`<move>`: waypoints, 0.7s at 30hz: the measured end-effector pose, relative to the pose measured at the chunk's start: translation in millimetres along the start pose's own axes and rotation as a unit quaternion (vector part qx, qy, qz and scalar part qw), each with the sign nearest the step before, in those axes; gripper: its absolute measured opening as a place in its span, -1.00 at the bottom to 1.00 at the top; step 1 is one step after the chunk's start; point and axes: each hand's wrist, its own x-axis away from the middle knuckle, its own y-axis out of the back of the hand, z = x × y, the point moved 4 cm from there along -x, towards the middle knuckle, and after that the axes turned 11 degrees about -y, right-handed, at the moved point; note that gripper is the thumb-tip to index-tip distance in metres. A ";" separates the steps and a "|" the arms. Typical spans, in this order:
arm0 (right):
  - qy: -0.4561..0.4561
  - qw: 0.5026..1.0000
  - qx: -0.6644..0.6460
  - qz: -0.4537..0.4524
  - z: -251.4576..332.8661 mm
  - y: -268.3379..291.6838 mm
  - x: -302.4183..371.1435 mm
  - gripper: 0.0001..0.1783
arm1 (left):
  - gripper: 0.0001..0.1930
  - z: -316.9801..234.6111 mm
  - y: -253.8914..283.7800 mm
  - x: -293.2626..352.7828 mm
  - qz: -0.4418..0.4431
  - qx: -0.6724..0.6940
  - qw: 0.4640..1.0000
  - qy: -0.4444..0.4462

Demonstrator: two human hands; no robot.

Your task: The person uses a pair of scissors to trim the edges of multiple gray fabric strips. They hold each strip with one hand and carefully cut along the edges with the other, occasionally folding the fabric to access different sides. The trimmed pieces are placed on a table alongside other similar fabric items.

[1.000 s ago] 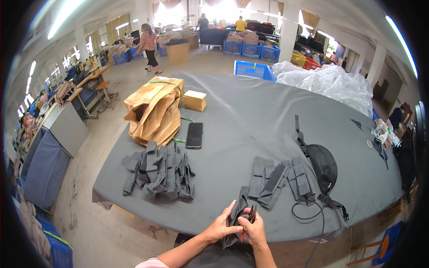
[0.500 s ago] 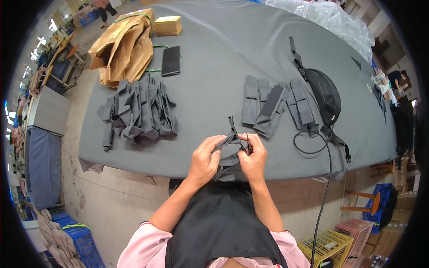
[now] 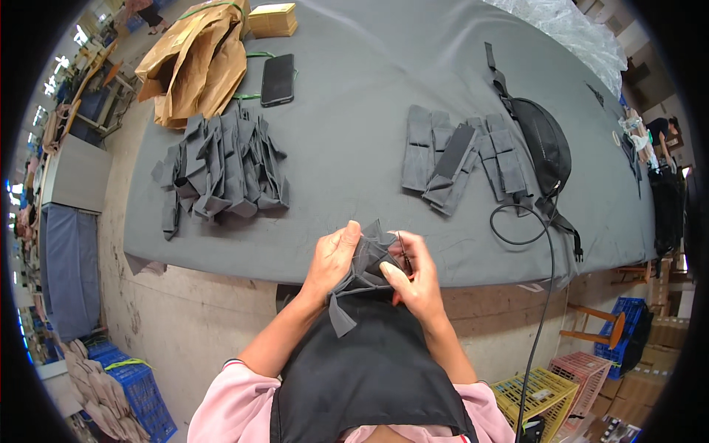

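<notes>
Close to the table's near edge, both my hands are closed on a dark grey sewn fabric piece (image 3: pixel 369 260). My left hand (image 3: pixel 332 260) grips its left side, thumb up. My right hand (image 3: pixel 419 282) presses the cloth with its thumb on the right side. A small dark, narrow tool (image 3: pixel 405 249), perhaps thread snips, shows among the right fingers; its shape is partly hidden. One strip of the cloth hangs toward my black apron (image 3: pixel 347 369). Left of my hands lies a heap of similar grey fabric pieces (image 3: pixel 229 162); to the right, several flatter grey pouch pieces (image 3: pixel 458 159) lie overlapping.
Grey cloth covers the table (image 3: pixel 347 133). A paper bag (image 3: pixel 199 66), a yellow card stack (image 3: pixel 273 20) and a phone (image 3: pixel 278 80) are at the far left. A black waist bag (image 3: pixel 541 144) with a cable (image 3: pixel 548 295) lies right. Plastic crates (image 3: pixel 535 391) stand below right.
The fabric piece has been turned and opened out between my hands, with a strip now hanging at its lower left. My right thumb has moved onto the cloth's middle.
</notes>
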 end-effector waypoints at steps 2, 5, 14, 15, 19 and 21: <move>0.149 0.970 0.150 -0.118 14.5 5.9 10.3 -0.51 | -0.51 8.8 7.9 -2.1 0.017 -0.078 0.996 -0.041; 0.257 0.915 0.296 -0.097 36.9 8.8 16.1 -0.50 | -0.50 13.4 8.6 -3.6 0.024 -0.105 0.993 -0.051; 0.323 0.855 0.404 -0.033 46.5 1.8 19.6 -0.55 | -0.47 17.2 6.9 -2.7 -0.002 -0.079 0.996 -0.033; 0.337 0.852 0.398 -0.036 46.7 0.5 18.8 -0.55 | -0.48 18.2 6.7 -2.7 0.000 -0.079 0.996 -0.038; 0.374 0.835 0.399 -0.056 45.3 -3.2 19.4 -0.56 | -0.53 13.7 7.0 0.2 0.033 -0.118 0.991 -0.045; 0.384 0.830 0.399 -0.075 43.2 -3.1 20.3 -0.56 | -0.53 12.3 6.4 1.0 0.034 -0.130 0.990 -0.043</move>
